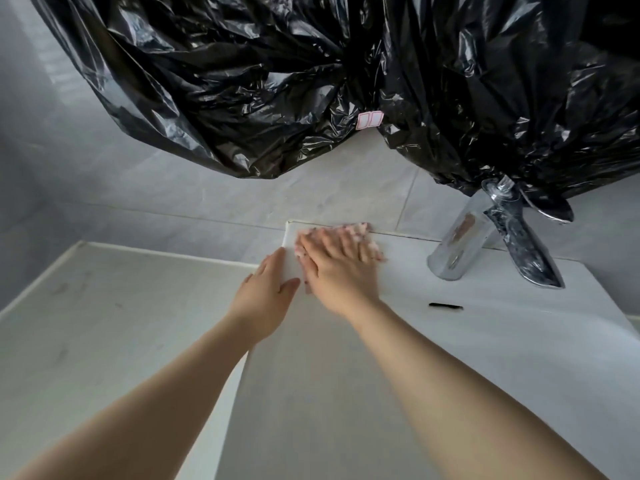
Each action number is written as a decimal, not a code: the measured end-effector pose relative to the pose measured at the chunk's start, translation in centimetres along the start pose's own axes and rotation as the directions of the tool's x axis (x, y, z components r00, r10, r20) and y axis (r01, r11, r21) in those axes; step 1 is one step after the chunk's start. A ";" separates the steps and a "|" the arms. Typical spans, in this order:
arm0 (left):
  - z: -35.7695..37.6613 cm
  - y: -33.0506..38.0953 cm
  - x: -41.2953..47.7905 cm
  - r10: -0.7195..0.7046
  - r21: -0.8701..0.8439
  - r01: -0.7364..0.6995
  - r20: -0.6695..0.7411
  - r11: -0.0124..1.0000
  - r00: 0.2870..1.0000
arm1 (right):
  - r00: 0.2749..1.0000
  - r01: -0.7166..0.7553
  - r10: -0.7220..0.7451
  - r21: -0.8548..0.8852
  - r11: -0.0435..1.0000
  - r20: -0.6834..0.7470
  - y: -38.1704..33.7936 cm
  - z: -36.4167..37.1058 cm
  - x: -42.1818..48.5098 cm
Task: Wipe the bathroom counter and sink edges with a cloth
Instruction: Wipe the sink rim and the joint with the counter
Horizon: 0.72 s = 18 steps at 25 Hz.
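A pale pink cloth [360, 229] lies on the back left corner of the white sink rim [408, 271], mostly hidden under my right hand [337, 268]. That hand presses flat on the cloth with straight fingers, blurred by motion. My left hand [268, 294] rests on the sink's left edge, thumb on top and fingers down the side. The lower white counter [104, 323] spreads out to the left of the sink.
A chrome faucet [460, 244] with a long lever stands at the back right of the sink. Black plastic sheeting [311, 81] hangs over the wall above. A dark overflow slot [445, 305] sits below the faucet. Grey tiles [173, 195] line the back wall.
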<state>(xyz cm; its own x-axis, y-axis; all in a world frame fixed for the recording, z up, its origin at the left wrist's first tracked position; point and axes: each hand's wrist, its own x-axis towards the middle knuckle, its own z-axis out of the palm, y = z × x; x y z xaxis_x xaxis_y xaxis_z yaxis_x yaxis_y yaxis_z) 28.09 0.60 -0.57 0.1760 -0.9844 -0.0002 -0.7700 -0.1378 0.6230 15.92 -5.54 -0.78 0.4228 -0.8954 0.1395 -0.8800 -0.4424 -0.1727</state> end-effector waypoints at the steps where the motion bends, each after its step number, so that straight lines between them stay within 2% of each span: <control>1: 0.0 -0.1 -0.1 -0.014 -0.030 0.014 -0.008 0.999 1.000 | 0.998 0.011 -0.012 -0.018 1.000 -0.059 1.6 -0.2 -0.3; 2: -0.1 -0.1 -0.2 -0.032 -0.055 0.031 -0.005 0.998 0.999 | 0.988 -0.045 0.039 -0.038 0.998 -0.147 3.6 -0.5 -0.7; 3: -0.1 -0.2 -0.3 -0.048 -0.083 0.048 0.003 0.995 0.999 | 0.966 -0.172 0.159 -0.045 0.984 -0.204 5.4 -0.8 -1.3; 5: 0.0 -0.4 -0.2 -0.073 -0.179 0.075 0.018 0.981 0.997 | 0.892 -0.435 0.427 -0.020 0.900 -0.147 6.6 -0.9 -1.7; 6: 0.1 -0.5 -0.1 -0.079 -0.233 0.083 0.026 0.969 0.997 | 0.880 -0.464 0.460 -0.007 0.886 -0.120 5.3 -0.6 -1.2; 7: 0.3 -0.7 0.0 -0.082 -0.277 0.089 0.037 0.957 0.996 | 0.908 -0.399 0.396 0.006 0.917 -0.134 3.2 0.0 -0.6; 9: 0.4 -0.8 0.1 -0.091 -0.362 0.096 0.031 0.927 0.995 | 0.983 -0.116 0.118 0.023 0.993 -0.138 -1.9 1.0 -0.1; 11: 0.4 -0.9 -0.1 -0.119 -0.437 0.104 -0.006 0.894 0.993 | 0.997 0.040 -0.039 0.018 0.999 -0.064 -2.1 1.2 -0.2; 12: 0.4 -0.8 -0.3 -0.145 -0.459 0.120 -0.018 0.880 0.989 | 0.998 0.031 -0.031 -0.003 1.000 -0.048 -0.6 0.8 -0.3; 13: 0.4 -0.8 -0.4 -0.172 -0.477 0.137 -0.029 0.868 0.985 | 0.997 -0.051 0.049 -0.034 0.998 -0.053 1.4 0.3 -0.5; 15: 0.5 -1.0 -0.4 -0.203 -0.480 0.147 -0.067 0.865 0.977 | 0.949 -0.310 0.303 -0.090 0.946 -0.084 3.7 -0.3 -0.6; 16: 0.6 -1.0 -0.3 -0.211 -0.477 0.150 -0.076 0.866 0.975 | 0.927 -0.374 0.369 -0.083 0.924 -0.066 3.3 -0.3 -0.2; 17: 0.7 -1.1 -0.2 -0.218 -0.491 0.154 -0.076 0.857 0.973 | 0.939 -0.344 0.340 -0.072 0.936 -0.056 1.9 -0.1 0.2; 18: 0.8 -1.2 -0.1 -0.218 -0.526 0.149 -0.072 0.837 0.973 | 0.971 -0.239 0.236 -0.067 0.969 -0.043 0.0 0.2 0.5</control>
<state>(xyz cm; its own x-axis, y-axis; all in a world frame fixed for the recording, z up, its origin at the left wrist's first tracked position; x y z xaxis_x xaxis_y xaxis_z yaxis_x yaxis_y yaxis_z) 28.50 0.79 -1.97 0.3832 -0.9202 -0.0801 -0.2955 -0.2043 0.9333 16.19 -5.97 -0.91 0.1934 -0.9715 0.1369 -0.9679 -0.2117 -0.1353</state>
